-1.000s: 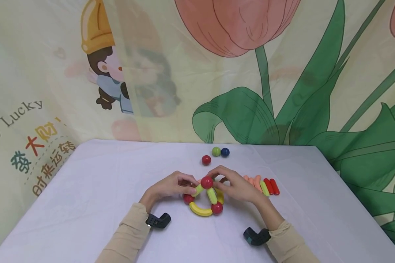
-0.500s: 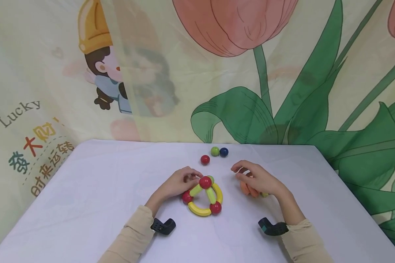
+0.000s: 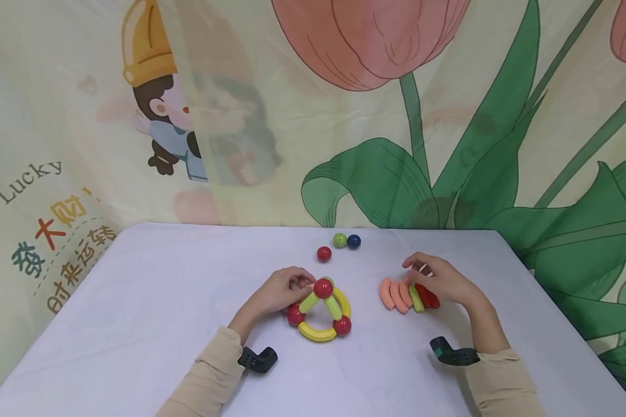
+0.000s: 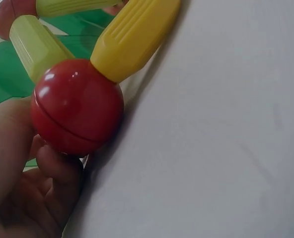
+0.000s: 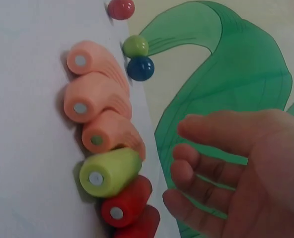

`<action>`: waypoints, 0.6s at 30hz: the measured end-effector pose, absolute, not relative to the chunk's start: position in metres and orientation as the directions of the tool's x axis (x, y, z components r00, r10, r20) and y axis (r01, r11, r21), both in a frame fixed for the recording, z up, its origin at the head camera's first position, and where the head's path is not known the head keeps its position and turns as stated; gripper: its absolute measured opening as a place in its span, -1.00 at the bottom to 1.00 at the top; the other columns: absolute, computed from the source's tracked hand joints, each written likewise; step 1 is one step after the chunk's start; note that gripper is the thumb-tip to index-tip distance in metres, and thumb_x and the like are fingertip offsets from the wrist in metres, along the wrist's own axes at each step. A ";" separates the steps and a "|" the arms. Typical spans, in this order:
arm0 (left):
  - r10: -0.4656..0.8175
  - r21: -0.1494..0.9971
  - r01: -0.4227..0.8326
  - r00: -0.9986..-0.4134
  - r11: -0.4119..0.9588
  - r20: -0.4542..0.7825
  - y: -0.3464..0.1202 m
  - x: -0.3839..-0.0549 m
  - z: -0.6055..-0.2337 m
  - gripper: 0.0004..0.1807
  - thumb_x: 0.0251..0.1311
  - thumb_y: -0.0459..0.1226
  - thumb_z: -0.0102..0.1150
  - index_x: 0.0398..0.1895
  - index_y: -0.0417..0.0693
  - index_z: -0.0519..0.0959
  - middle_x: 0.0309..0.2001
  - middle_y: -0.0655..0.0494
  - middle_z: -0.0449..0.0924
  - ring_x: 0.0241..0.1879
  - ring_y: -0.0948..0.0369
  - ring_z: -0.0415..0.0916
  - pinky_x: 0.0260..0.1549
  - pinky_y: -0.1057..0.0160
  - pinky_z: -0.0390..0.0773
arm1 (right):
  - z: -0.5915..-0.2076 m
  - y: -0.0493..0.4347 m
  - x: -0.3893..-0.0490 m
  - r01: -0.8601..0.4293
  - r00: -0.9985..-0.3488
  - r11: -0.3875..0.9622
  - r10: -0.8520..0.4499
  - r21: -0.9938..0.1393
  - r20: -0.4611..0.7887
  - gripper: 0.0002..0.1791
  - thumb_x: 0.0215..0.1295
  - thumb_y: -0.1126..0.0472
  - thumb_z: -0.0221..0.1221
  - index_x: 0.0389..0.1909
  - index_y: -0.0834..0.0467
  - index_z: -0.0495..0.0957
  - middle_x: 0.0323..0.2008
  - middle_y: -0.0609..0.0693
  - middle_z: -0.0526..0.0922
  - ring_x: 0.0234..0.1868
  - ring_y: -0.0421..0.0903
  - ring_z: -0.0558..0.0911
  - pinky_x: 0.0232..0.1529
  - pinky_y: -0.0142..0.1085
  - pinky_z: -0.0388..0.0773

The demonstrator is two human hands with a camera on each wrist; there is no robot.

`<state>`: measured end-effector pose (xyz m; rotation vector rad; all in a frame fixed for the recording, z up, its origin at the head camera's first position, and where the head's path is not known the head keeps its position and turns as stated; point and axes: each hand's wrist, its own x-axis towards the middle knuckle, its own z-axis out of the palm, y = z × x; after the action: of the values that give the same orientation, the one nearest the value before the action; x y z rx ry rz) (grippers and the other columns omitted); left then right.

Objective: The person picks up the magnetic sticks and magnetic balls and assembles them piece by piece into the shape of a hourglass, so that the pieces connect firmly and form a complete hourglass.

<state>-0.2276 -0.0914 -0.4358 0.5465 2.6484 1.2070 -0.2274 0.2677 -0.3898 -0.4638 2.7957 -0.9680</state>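
A toy frame of magnetic balls and rods stands on the table. It has a red ball point(image 3: 323, 288) on top, two lime rods point(image 3: 334, 308) sloping down, and curved yellow rods point(image 3: 317, 332) around the base. My left hand point(image 3: 281, 291) grips its left side; in the left wrist view the thumb and curled fingers lie against a lower red ball point(image 4: 77, 106). My right hand point(image 3: 440, 279), fingers loosely bent and holding nothing, hovers over a row of loose rods: three curved salmon ones point(image 5: 97, 96), a lime one point(image 5: 112, 173) and two red ones point(image 5: 127, 201).
Behind the frame on the white-covered table point(image 3: 188, 260) lie a red ball point(image 3: 324, 254), a lime ball point(image 3: 340, 240) and a dark blue ball point(image 3: 353, 241). A printed cloth backdrop point(image 3: 365, 179) hangs at the table's far edge.
My right hand has left the frame and moved right to above the row of rods. My left hand stays at the frame's left side.
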 end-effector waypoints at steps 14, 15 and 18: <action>0.375 0.781 0.198 -0.926 0.593 -0.050 -0.091 -0.227 -0.434 -0.82 0.20 -0.18 0.19 -0.14 0.06 0.56 -0.45 0.14 0.44 -0.73 0.28 0.30 -0.71 0.37 0.38 | -0.392 0.297 -0.222 -0.080 -0.924 0.821 -0.273 -0.565 -0.267 -0.66 0.30 0.15 0.10 0.03 0.22 0.42 -0.07 0.24 0.50 -0.15 0.01 0.50 -0.20 -0.14 0.56; 0.374 0.782 0.193 -0.926 0.592 -0.055 -0.091 -0.227 -0.434 -0.82 0.20 -0.18 0.19 -0.14 0.06 0.56 -0.47 0.14 0.43 -0.74 0.28 0.30 -0.72 0.37 0.38 | -0.393 0.298 -0.222 -0.078 -0.920 0.822 -0.278 -0.564 -0.277 -0.66 0.30 0.16 0.11 0.03 0.22 0.42 -0.07 0.24 0.50 -0.16 0.00 0.50 -0.20 -0.14 0.56; 0.376 0.789 0.179 -0.924 0.588 -0.071 -0.092 -0.227 -0.434 -0.82 0.21 -0.18 0.19 -0.14 0.05 0.55 -0.51 0.14 0.41 -0.76 0.27 0.30 -0.73 0.38 0.38 | -0.393 0.298 -0.222 -0.082 -0.914 0.820 -0.288 -0.567 -0.285 -0.66 0.28 0.18 0.11 0.03 0.23 0.43 -0.08 0.23 0.51 -0.18 -0.02 0.50 -0.21 -0.15 0.56</action>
<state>-0.2266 -0.0923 -0.4343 0.4604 2.5882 1.2470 -0.2218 0.2984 -0.3934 -0.2787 2.6427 -0.8004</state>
